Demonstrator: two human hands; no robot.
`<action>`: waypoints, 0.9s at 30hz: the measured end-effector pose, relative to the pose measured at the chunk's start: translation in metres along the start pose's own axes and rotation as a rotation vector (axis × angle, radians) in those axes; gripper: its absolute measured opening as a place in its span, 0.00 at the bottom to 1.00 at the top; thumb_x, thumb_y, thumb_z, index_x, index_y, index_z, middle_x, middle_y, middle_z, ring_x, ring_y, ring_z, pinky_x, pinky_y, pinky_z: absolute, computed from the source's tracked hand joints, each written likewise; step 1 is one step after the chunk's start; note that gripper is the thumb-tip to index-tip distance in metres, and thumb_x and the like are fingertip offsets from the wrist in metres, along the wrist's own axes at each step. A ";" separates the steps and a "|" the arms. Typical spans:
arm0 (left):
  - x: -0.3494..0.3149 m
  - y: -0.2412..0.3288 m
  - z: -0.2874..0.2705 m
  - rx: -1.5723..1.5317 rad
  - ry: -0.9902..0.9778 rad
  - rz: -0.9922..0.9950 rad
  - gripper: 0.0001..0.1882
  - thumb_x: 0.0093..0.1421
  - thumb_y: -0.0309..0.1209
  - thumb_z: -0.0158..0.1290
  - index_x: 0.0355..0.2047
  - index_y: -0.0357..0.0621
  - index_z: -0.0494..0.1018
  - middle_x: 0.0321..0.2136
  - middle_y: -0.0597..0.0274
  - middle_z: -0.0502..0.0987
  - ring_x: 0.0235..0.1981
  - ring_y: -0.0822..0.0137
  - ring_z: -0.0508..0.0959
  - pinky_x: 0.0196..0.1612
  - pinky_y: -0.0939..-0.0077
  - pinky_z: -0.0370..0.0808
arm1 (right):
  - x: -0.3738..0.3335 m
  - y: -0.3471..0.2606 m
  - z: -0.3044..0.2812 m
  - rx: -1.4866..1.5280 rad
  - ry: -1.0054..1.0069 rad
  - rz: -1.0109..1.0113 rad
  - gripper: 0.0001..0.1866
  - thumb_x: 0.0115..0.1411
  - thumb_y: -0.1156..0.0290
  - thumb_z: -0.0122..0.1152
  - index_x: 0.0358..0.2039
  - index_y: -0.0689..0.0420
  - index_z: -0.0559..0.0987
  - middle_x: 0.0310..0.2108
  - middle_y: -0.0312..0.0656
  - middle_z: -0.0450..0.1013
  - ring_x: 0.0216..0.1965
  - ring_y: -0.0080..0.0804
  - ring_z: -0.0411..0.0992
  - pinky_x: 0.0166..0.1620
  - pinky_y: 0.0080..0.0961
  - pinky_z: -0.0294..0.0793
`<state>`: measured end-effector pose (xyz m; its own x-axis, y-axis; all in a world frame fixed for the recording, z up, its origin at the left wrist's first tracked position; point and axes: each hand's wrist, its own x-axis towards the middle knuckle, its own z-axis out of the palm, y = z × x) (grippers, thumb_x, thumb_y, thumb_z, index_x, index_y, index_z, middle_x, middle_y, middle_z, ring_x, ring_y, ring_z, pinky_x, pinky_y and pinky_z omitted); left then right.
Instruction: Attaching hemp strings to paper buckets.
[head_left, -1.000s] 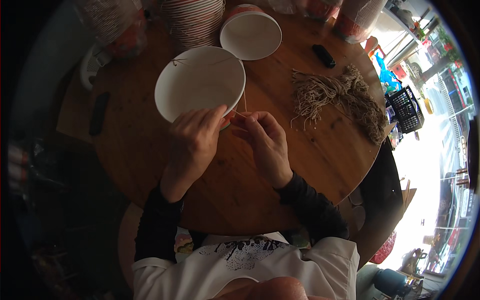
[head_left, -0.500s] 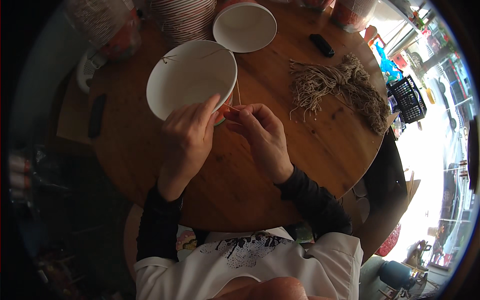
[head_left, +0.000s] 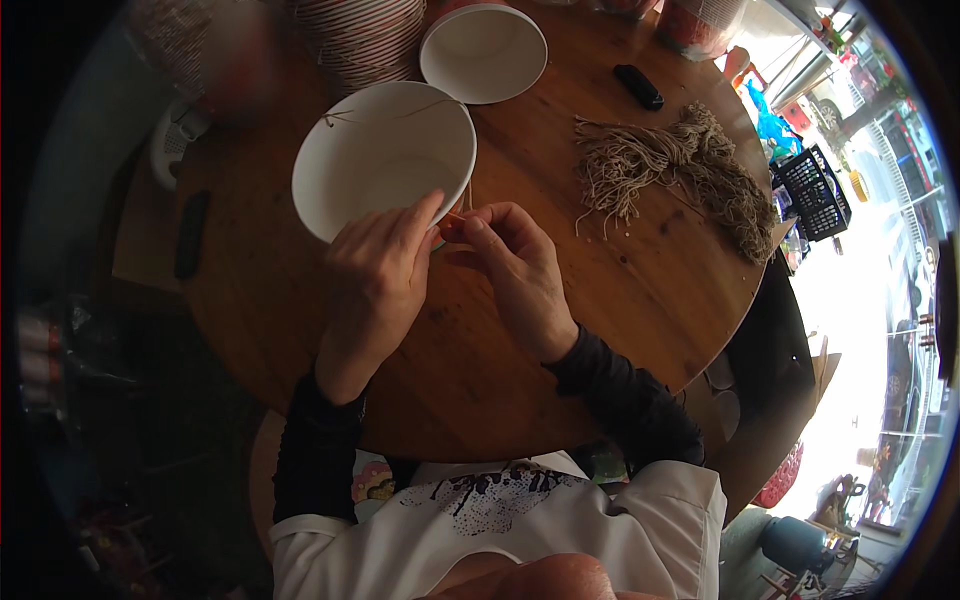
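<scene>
In the head view, a white paper bowl lies in the upper middle of the frame on the round wooden counter. The left hand grips its near rim with closed fingers — the right hand, just beside, pinches a thin string there. A bundle of strings lies at upper right, well apart.

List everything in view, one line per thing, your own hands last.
paper bowl: 1, white, at both hands' fingertips
second bowl: 1, white, behind the first
stacked bowls: 1 stack, striped, table's far edge
twine bundle: 1, tan, right side of table
small black object: 1, beyond the twine
round table: 1, brown wood
crate: 1, black, off the table's right
left hand: on the bowl's rim
right hand: pinching at the rim
</scene>
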<state>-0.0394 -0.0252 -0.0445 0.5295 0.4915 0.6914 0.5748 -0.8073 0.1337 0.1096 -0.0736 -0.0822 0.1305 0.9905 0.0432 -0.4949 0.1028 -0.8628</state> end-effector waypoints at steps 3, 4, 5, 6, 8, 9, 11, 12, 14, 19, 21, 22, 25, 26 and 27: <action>0.005 0.009 -0.011 0.000 -0.064 -0.017 0.18 0.56 0.23 0.58 0.48 0.43 0.73 0.29 0.61 0.78 0.32 0.62 0.79 0.36 0.67 0.74 | 0.003 0.003 -0.006 -0.057 -0.049 -0.014 0.08 0.68 0.69 0.53 0.41 0.60 0.72 0.42 0.40 0.74 0.43 0.26 0.75 0.45 0.26 0.77; 0.005 0.010 -0.013 -0.062 -0.109 -0.009 0.17 0.57 0.24 0.57 0.47 0.42 0.73 0.29 0.60 0.78 0.32 0.61 0.79 0.35 0.66 0.75 | 0.003 0.002 -0.006 -0.060 -0.052 -0.016 0.08 0.68 0.69 0.53 0.41 0.60 0.72 0.42 0.40 0.74 0.43 0.26 0.75 0.45 0.26 0.77; 0.006 0.010 -0.014 -0.124 -0.154 0.000 0.15 0.58 0.25 0.56 0.47 0.41 0.73 0.29 0.58 0.79 0.31 0.60 0.80 0.34 0.65 0.75 | 0.002 0.000 -0.005 -0.087 -0.028 -0.023 0.08 0.67 0.69 0.54 0.41 0.60 0.73 0.40 0.39 0.75 0.41 0.24 0.75 0.44 0.24 0.77; 0.008 0.010 -0.018 -0.118 -0.149 -0.003 0.15 0.58 0.25 0.56 0.47 0.41 0.73 0.29 0.58 0.79 0.31 0.60 0.80 0.34 0.65 0.75 | 0.001 -0.002 -0.003 -0.112 -0.009 -0.029 0.08 0.67 0.69 0.55 0.41 0.60 0.73 0.38 0.37 0.75 0.39 0.23 0.75 0.42 0.23 0.76; 0.013 0.007 -0.025 -0.268 -0.220 -0.109 0.14 0.60 0.26 0.54 0.47 0.40 0.72 0.29 0.52 0.79 0.30 0.55 0.80 0.32 0.62 0.76 | 0.001 -0.003 -0.003 -0.137 -0.021 -0.021 0.08 0.66 0.69 0.55 0.41 0.60 0.74 0.37 0.36 0.75 0.38 0.22 0.74 0.41 0.22 0.76; 0.016 0.005 -0.027 -0.265 -0.215 -0.110 0.14 0.60 0.26 0.54 0.47 0.40 0.72 0.29 0.52 0.79 0.30 0.55 0.80 0.32 0.62 0.76 | 0.000 -0.004 -0.004 -0.162 -0.021 -0.012 0.08 0.66 0.68 0.56 0.40 0.59 0.74 0.35 0.35 0.75 0.37 0.21 0.74 0.40 0.20 0.75; 0.026 -0.002 -0.029 -0.377 -0.399 -0.171 0.11 0.61 0.26 0.52 0.44 0.40 0.74 0.29 0.49 0.80 0.29 0.52 0.81 0.32 0.63 0.77 | 0.000 -0.004 -0.004 -0.170 -0.017 -0.017 0.08 0.66 0.68 0.57 0.40 0.59 0.74 0.35 0.35 0.75 0.36 0.20 0.74 0.40 0.20 0.75; 0.032 -0.007 -0.028 -0.372 -0.395 -0.170 0.11 0.61 0.26 0.52 0.44 0.40 0.74 0.29 0.49 0.80 0.29 0.52 0.81 0.32 0.63 0.77 | 0.000 -0.004 -0.004 -0.177 -0.009 -0.021 0.08 0.66 0.68 0.57 0.40 0.59 0.74 0.34 0.35 0.75 0.35 0.19 0.73 0.39 0.19 0.74; 0.042 -0.017 -0.024 -0.507 -0.622 -0.202 0.08 0.60 0.25 0.52 0.39 0.39 0.76 0.28 0.50 0.80 0.29 0.53 0.81 0.32 0.66 0.77 | -0.002 -0.003 -0.005 -0.186 -0.009 -0.022 0.08 0.65 0.69 0.57 0.40 0.59 0.74 0.34 0.35 0.75 0.34 0.19 0.73 0.38 0.19 0.74; 0.045 -0.025 -0.029 -0.492 -0.565 -0.145 0.06 0.59 0.24 0.53 0.36 0.38 0.77 0.27 0.51 0.80 0.30 0.55 0.82 0.33 0.68 0.77 | 0.000 -0.013 -0.002 -0.250 -0.068 0.031 0.08 0.64 0.70 0.59 0.41 0.60 0.73 0.31 0.34 0.75 0.30 0.18 0.72 0.33 0.18 0.74; 0.043 -0.020 -0.032 -0.480 -0.477 -0.156 0.06 0.58 0.23 0.54 0.36 0.38 0.77 0.28 0.52 0.80 0.30 0.56 0.82 0.33 0.69 0.78 | -0.002 -0.030 -0.003 -0.527 -0.049 -0.019 0.10 0.61 0.74 0.61 0.42 0.61 0.73 0.26 0.35 0.73 0.26 0.18 0.71 0.30 0.18 0.73; 0.042 -0.014 -0.031 -0.451 -0.302 -0.136 0.06 0.59 0.22 0.54 0.36 0.37 0.78 0.29 0.53 0.81 0.32 0.60 0.82 0.36 0.72 0.77 | -0.003 -0.036 -0.008 -0.526 -0.060 -0.028 0.10 0.61 0.74 0.61 0.42 0.61 0.73 0.26 0.35 0.73 0.26 0.18 0.71 0.30 0.18 0.73; 0.037 -0.004 -0.025 -0.509 -0.106 -0.154 0.06 0.60 0.21 0.54 0.37 0.36 0.78 0.31 0.57 0.82 0.34 0.67 0.82 0.39 0.76 0.78 | -0.002 -0.050 -0.015 -0.863 -0.030 -0.378 0.13 0.59 0.77 0.62 0.44 0.60 0.72 0.26 0.38 0.73 0.26 0.20 0.71 0.29 0.21 0.72; 0.037 -0.001 -0.025 -0.605 -0.101 -0.185 0.06 0.60 0.20 0.54 0.37 0.36 0.78 0.32 0.59 0.82 0.35 0.69 0.82 0.40 0.77 0.78 | 0.000 -0.054 -0.014 -0.929 -0.067 -0.490 0.13 0.59 0.79 0.60 0.44 0.60 0.73 0.28 0.39 0.74 0.28 0.23 0.73 0.31 0.22 0.73; 0.038 0.004 -0.027 -0.749 -0.175 -0.290 0.06 0.62 0.21 0.53 0.37 0.35 0.78 0.32 0.61 0.82 0.37 0.71 0.81 0.43 0.78 0.77 | 0.002 -0.055 -0.013 -0.993 -0.097 -0.601 0.13 0.59 0.81 0.59 0.45 0.59 0.73 0.31 0.39 0.74 0.31 0.27 0.75 0.34 0.24 0.74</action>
<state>-0.0344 -0.0184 0.0013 0.5494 0.7078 0.4441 0.1678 -0.6142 0.7711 0.1488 -0.0790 -0.0410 0.0282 0.8137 0.5806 0.5205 0.4839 -0.7035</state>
